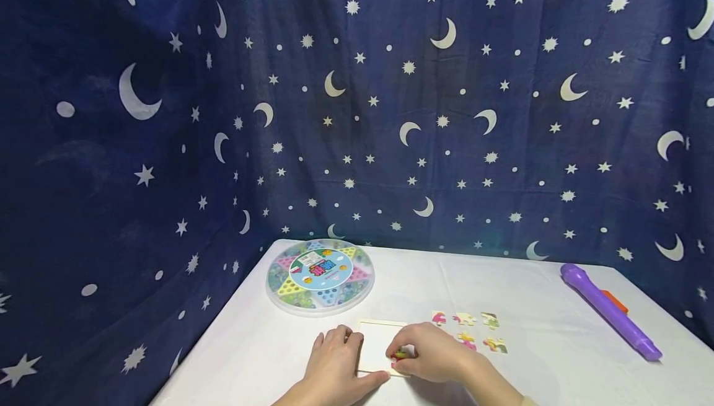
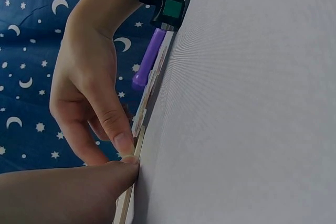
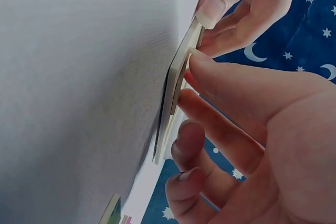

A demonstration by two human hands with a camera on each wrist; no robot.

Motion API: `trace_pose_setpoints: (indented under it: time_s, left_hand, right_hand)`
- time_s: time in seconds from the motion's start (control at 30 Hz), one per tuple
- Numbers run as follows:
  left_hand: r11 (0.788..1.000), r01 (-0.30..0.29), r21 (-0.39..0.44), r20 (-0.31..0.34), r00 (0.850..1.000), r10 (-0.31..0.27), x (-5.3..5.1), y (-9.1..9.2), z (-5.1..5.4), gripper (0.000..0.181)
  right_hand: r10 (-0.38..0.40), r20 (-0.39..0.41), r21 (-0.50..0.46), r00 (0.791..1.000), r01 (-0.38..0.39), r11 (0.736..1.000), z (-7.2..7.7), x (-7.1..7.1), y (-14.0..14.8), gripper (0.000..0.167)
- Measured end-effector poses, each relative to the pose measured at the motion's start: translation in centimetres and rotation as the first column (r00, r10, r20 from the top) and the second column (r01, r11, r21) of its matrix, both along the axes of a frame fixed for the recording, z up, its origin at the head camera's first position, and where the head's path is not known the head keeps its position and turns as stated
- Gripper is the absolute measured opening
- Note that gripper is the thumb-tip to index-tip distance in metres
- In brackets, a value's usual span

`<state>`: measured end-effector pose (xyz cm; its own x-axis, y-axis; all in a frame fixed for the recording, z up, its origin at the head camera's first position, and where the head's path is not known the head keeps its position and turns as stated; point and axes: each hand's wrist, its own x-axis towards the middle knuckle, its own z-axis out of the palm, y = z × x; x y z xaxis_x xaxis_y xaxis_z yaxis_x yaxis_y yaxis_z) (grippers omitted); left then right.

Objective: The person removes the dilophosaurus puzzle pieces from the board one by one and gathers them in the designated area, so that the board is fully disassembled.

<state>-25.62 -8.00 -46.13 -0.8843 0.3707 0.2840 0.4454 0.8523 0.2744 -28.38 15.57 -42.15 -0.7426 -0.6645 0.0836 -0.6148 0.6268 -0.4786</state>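
A shallow, white, frame-edged puzzle tray lies flat near the front of the table. My left hand holds it at the left, fingers by its left side and thumb along the front edge. Over the tray's right part, my right hand pinches a small colourful puzzle piece between thumb and fingers, low against the tray. The fingers partly hide that piece. In the right wrist view the tray appears edge-on, with both thumbs close together. Several loose jigsaw pieces lie in two rows right of the tray.
A round, clear-cased Chinese checkers set sits at the back left of the white table. Toward the right edge lies a long purple tube with an orange object beside it. A starry blue curtain hangs behind.
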Motion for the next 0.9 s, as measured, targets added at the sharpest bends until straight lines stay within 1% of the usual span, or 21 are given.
trace_pose_setpoints:
  time_s: [0.2, 0.3, 0.47, 0.63, 0.7, 0.9]
  left_hand:
    - [1.000, -0.004, 0.000, 0.017, 1.000, 0.004, 0.02, 0.01, 0.08, 0.086]
    - [1.000, -0.003, -0.002, 0.018, 1.000, 0.003, 0.05, 0.01, 0.09, 0.086]
    - [1.000, -0.001, -0.010, 0.014, 1.000, 0.001, 0.00, 0.04, 0.07, 0.087]
    - [1.000, -0.003, -0.006, 0.013, 1.000, 0.004, -0.06, 0.12, 0.08, 0.087]
    - [1.000, -0.003, -0.003, 0.009, 1.000, 0.003, -0.07, 0.15, 0.06, 0.086]
    - [1.000, -0.008, 0.010, 0.016, 1.000, 0.007, -0.12, 0.23, 0.00, 0.086]
  right_hand:
    - [-0.007, -0.019, -0.014, 1.000, 0.007, 1.000, 0.05, 0.04, 0.00, 0.012]
    - [-0.033, -0.034, 0.011, 0.999, 0.033, 0.999, 0.02, -0.08, 0.13, 0.014]
    - [-0.092, -0.030, 0.060, 0.995, 0.094, 0.994, 0.17, -0.02, 0.50, 0.017]
    - [-0.094, -0.044, 0.066, 0.995, 0.097, 0.993, 0.45, 0.09, 0.84, 0.018]
    - [-0.097, -0.044, 0.070, 0.994, 0.100, 0.993, 0.51, 0.10, 0.89, 0.019]
    - [-0.126, -0.009, 0.063, 0.992, 0.127, 0.990, 0.30, 0.07, 0.91, 0.025]
